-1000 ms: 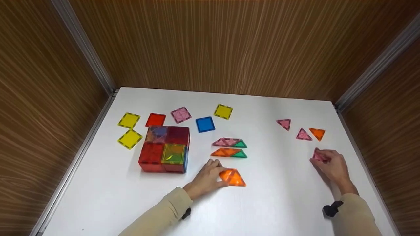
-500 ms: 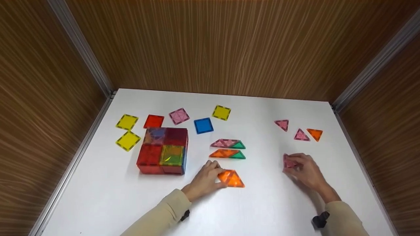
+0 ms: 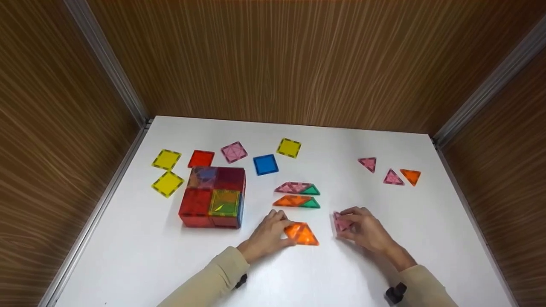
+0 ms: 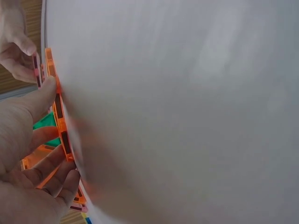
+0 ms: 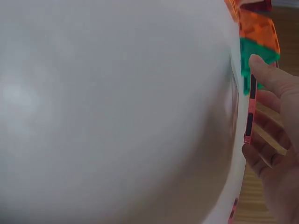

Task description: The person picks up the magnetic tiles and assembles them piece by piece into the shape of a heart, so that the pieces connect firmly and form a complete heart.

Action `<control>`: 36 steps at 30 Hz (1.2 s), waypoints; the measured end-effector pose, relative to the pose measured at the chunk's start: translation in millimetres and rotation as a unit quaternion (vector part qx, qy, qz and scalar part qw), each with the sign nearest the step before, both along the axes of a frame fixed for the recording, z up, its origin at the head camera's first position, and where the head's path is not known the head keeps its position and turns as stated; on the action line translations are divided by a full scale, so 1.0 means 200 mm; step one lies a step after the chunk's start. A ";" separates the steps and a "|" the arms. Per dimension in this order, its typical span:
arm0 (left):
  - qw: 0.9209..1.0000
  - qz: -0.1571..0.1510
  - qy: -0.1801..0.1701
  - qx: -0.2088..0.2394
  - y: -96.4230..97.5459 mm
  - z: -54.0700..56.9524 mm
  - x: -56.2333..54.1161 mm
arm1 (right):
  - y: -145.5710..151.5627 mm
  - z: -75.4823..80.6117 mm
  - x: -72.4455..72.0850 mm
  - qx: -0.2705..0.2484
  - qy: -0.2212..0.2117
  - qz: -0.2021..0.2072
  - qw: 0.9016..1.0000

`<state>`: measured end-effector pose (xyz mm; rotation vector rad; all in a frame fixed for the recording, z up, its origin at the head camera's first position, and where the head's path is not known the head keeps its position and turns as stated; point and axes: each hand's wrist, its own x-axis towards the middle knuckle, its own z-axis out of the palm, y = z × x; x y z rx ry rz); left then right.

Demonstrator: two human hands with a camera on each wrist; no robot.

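My left hand (image 3: 265, 235) pinches joined orange triangular magnetic tiles (image 3: 303, 235) near the middle of the table. Seen from the left wrist, the thumb and fingers are on the edges of the orange piece (image 4: 59, 107). Just to the right, my right hand (image 3: 370, 232) holds a pink triangular magnetic tile (image 3: 340, 222) between thumb and fingers, apart from the orange ones. The right wrist view shows this pink tile (image 5: 250, 112) edge-on. Behind the orange tiles lie two flat strips of triangles, one orange and green (image 3: 296, 201), the other pink and green (image 3: 297, 188).
A box-like block of red and multicoloured tiles (image 3: 196, 202) stands on the left. Around its back lie yellow squares (image 3: 167, 183), a red (image 3: 201, 158), a pink (image 3: 234, 152) and a blue square (image 3: 265, 164). Pink triangles (image 3: 393, 177) and an orange triangle (image 3: 410, 176) lie at right.
My right hand has carried the pink triangular tile leftward from the right side, close to the orange tiles. The left hand has stayed in place on the orange tiles.
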<state>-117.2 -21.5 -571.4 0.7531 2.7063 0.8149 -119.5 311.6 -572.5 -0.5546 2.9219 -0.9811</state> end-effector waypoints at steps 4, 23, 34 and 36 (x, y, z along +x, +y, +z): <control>1.000 -0.005 0.007 -0.012 0.00 0.00 0.00 | -0.07 -0.01 0.01 0.011 -0.014 0.026 1.000; 1.000 -0.015 0.014 -0.021 0.01 0.00 0.00 | -0.26 -0.02 0.00 0.066 0.018 0.146 0.987; 0.998 -0.031 0.023 -0.044 0.00 0.01 -0.01 | -0.26 -0.01 0.00 0.047 0.006 0.139 0.989; 0.999 -0.031 0.014 -0.036 -0.01 0.01 -0.02 | -0.26 0.00 0.00 0.040 0.004 0.136 0.990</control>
